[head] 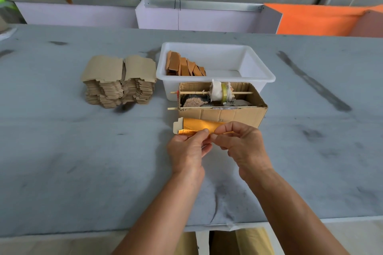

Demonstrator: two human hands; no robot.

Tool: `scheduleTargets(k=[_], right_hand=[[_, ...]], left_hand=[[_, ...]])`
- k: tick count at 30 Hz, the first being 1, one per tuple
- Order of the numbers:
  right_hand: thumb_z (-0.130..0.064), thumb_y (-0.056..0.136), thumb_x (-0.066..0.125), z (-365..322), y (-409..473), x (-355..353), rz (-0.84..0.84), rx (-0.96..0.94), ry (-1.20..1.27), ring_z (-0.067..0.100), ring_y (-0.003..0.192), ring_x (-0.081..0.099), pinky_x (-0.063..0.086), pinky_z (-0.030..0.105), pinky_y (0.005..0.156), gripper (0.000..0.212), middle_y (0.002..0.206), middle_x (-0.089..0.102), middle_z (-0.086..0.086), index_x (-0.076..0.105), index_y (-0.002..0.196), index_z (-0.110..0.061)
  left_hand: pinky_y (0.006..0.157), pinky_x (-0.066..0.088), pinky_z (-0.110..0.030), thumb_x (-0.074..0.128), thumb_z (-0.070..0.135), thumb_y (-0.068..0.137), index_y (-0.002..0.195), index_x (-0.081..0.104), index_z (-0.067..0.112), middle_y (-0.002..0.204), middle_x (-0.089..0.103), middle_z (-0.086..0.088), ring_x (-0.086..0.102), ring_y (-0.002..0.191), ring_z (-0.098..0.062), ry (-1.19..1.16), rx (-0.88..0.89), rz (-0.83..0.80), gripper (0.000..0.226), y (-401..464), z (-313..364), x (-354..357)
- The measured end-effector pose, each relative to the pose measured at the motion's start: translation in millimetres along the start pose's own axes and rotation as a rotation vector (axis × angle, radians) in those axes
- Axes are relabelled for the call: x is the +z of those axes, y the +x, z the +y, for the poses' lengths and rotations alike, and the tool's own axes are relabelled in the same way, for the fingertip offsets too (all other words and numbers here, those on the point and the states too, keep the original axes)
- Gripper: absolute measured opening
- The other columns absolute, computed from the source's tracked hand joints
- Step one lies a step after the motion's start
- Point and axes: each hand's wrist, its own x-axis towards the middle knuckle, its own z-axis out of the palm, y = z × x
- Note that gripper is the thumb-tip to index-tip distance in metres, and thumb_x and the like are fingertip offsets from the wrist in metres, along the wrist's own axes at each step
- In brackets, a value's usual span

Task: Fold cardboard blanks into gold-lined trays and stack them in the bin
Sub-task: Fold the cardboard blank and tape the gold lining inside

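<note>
Hands: both work just in front of the cardboard box, raised a little over the grey table (pixel 62 151), close together but not plainly touching.
Left hand (pixel 186 149): thumb and fingers curled, pinching the near edge of the blank at its left part; the thumb tip lies on the gold side.
Right hand (pixel 242 145): thumb and forefinger pinch the right part of the same blank, the other fingers curled below it.
Blank (pixel 199 126): a gold-lined piece of card, gold face up and curved, with a pale notched tab sticking out at its left end; held between the two hands, just beside the front wall of the box.
Stack of blanks (pixel 119 80): brown flat pieces piled in two columns side by side on the table, left of the bin and well apart from the hands.
Bin (pixel 259 72): white plastic tub behind the box, touching or nearly touching it.
Trays (pixel 184 66): brown folded pieces leaning in a row along the bin's left end; the right part of the bin floor shows white.
Cardboard box (pixel 221 115): open-topped, with two thin sticks (pixel 211 92) laid across it; the farther one carries a roll of tape (pixel 222 93) wrapped with white cloth. Grey lumps lie inside; what they are is unclear.
</note>
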Motion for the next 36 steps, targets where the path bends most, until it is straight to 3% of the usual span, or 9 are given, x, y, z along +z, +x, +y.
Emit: scheduleTargets(k=[14, 27, 36], right_hand=[[0.0, 0.07, 0.077, -1.1, 4.0, -1.2, 0.017, 0.044, -0.07, -0.002, 0.038, 0.045, 0.034, 0.011, 0.037, 0.014, 0.056, 0.059, 0.001, 0.07, 0.073, -0.011], [-0.002, 0.07, 0.078, -4.2, 5.6, 0.8, 0.001, 0.076, -0.112, 0.008, 0.051, 0.047, 0.034, 0.011, 0.037, 0.012, 0.064, 0.062, 0.004, 0.072, 0.077, -0.01], [0.0, 0.07, 0.077, -6.7, 4.8, 2.8, -0.004, 0.093, -0.102, 0.005, 0.046, 0.048, 0.034, 0.009, 0.037, 0.014, 0.058, 0.063, 0.0, 0.072, 0.074, -0.012]], left_hand=[[0.058, 0.056, -0.025, 0.067, -0.005, 0.078, 0.072, 0.059, 0.005, 0.062, 0.065, -0.008, 0.063, 0.053, -0.015, 0.013, 0.006, 0.0, 0.014, -1.4, 0.0, 0.3], [0.055, 0.053, -0.024, 0.068, -0.005, 0.077, 0.066, 0.062, 0.009, 0.053, 0.066, -0.002, 0.063, 0.05, -0.013, 0.02, 0.035, 0.005, 0.019, -1.0, -0.9, -2.0], [0.064, 0.052, -0.026, 0.063, -0.002, 0.083, 0.072, 0.062, 0.012, 0.054, 0.066, 0.003, 0.065, 0.052, -0.008, -0.079, -0.039, -0.057, 0.018, -1.3, 0.3, -1.4]])
